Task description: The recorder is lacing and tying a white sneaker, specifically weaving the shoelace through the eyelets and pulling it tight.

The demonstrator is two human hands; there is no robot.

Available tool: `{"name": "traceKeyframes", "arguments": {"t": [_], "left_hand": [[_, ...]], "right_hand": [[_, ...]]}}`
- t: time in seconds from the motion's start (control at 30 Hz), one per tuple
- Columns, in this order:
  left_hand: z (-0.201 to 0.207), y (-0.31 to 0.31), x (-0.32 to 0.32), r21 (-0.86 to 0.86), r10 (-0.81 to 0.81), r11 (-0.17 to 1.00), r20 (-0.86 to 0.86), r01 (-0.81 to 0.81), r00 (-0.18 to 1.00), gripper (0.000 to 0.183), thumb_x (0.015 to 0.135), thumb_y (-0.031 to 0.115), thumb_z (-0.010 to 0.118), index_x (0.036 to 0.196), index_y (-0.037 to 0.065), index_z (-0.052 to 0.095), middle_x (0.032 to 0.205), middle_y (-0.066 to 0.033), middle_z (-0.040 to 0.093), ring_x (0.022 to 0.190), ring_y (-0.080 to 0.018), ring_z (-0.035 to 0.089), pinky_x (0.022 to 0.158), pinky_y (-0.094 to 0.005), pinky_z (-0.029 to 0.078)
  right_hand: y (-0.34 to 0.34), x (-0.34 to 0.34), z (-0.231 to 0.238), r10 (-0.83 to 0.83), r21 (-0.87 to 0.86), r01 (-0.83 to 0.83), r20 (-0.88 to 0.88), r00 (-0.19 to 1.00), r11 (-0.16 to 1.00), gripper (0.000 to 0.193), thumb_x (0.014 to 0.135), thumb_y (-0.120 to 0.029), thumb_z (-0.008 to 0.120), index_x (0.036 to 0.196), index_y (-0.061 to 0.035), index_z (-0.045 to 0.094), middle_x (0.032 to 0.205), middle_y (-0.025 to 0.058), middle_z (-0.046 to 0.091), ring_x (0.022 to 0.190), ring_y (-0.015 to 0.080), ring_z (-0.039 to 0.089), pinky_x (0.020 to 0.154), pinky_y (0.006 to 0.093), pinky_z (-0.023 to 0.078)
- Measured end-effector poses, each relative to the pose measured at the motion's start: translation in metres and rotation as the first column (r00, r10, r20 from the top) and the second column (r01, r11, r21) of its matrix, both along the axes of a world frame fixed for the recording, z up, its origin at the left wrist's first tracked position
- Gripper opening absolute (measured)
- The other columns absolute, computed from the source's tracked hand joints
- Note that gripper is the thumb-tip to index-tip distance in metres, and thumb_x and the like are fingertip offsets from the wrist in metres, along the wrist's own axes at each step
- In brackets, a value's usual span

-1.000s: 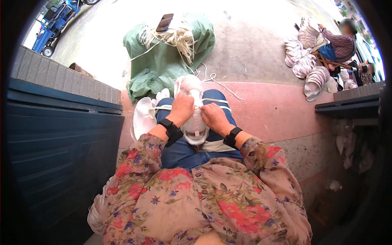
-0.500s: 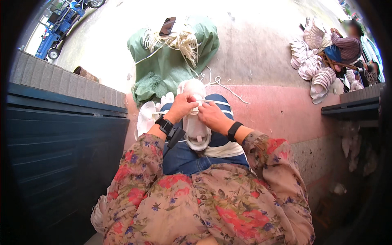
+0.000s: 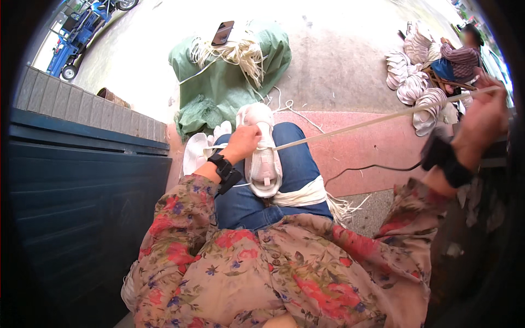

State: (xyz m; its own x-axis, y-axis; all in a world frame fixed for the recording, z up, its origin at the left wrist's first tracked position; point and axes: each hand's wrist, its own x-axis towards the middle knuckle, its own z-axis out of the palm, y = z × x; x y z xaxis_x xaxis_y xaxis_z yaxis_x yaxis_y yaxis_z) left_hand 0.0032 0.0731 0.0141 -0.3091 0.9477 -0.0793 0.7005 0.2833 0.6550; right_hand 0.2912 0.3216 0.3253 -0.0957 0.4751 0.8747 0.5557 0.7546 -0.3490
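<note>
A pale pinkish-white shoe point(image 3: 266, 168) rests across my thighs, its heel end toward my body. My left hand point(image 3: 244, 143) is closed at the shoe's lacing, gripping it from the left; the fingertips are partly hidden. From the lacing a white shoelace point(image 3: 372, 123) runs taut up to the far right. My right hand point(image 3: 482, 117), slightly blurred, is raised out there with its fingers closed on that lace. A bundle of white laces point(image 3: 303, 195) lies over my right thigh.
Before me, a green-covered heap point(image 3: 219, 82) carries loose laces point(image 3: 249, 54) and a phone point(image 3: 222, 33). More white shoe pieces point(image 3: 196, 156) lie by my left knee. A dark blue panel point(image 3: 87, 208) stands at left. Far right, a person point(image 3: 462, 57) sits beside stacked shoe parts point(image 3: 429, 112).
My right hand has swung from the shoe out to the far right, drawing the lace out straight. My left hand has stayed at the shoe.
</note>
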Motion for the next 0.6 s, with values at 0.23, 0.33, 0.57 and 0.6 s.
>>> {"name": "traceKeyframes", "arguments": {"t": [0.23, 0.33, 0.57, 0.6], "left_hand": [[0.004, -0.030, -0.012, -0.148, -0.055, 0.988, -0.055, 0.047, 0.997, 0.020, 0.075, 0.012, 0.053, 0.094, 0.007, 0.057, 0.076, -0.0143, 0.058, 0.079, -0.0332, 0.053, 0.071, -0.0406, 0.042], [0.006, -0.028, -0.011, -0.154, -0.090, 0.985, -0.072, 0.078, 0.993, 0.022, 0.075, 0.010, 0.054, 0.096, 0.008, 0.056, 0.076, -0.0148, 0.058, 0.083, -0.0325, 0.051, 0.072, -0.0404, 0.042], [0.008, -0.033, -0.016, -0.159, 0.037, 0.986, -0.065, -0.047, 0.997, 0.028, 0.074, 0.015, 0.058, 0.101, 0.010, 0.055, 0.087, -0.0198, 0.055, 0.087, -0.0362, 0.051, 0.074, -0.0412, 0.043], [0.008, -0.035, -0.016, -0.151, 0.049, 0.987, -0.051, -0.057, 0.997, 0.027, 0.074, 0.015, 0.058, 0.101, 0.010, 0.054, 0.085, -0.0196, 0.056, 0.086, -0.0364, 0.051, 0.074, -0.0413, 0.043]], "right_hand": [[-0.056, -0.069, -0.158, 0.371, -0.674, -0.736, -0.702, 0.608, -0.068, 0.016, 0.090, -0.016, 0.039, 0.081, -0.0084, 0.050, 0.060, -0.0029, 0.042, 0.047, 0.0048, 0.038, 0.042, 0.0184, 0.033], [-0.116, -0.110, -0.224, 0.568, -0.956, -0.194, -0.288, 0.771, -0.221, 0.016, 0.083, -0.023, 0.052, 0.090, -0.0088, 0.054, 0.068, -0.0028, 0.048, 0.056, 0.0080, 0.043, 0.048, 0.0260, 0.039], [-0.206, -0.139, -0.311, 0.580, -0.849, -0.291, -0.517, 0.630, -0.441, 0.025, 0.082, -0.014, 0.051, 0.101, 0.0002, 0.058, 0.069, -0.0019, 0.054, 0.060, 0.0048, 0.048, 0.054, 0.0202, 0.040], [-0.208, -0.141, -0.313, 0.569, -0.878, -0.252, -0.459, 0.682, -0.406, 0.027, 0.082, -0.012, 0.048, 0.105, 0.0010, 0.055, 0.067, -0.0002, 0.054, 0.057, 0.0060, 0.049, 0.050, 0.0210, 0.040]]}}
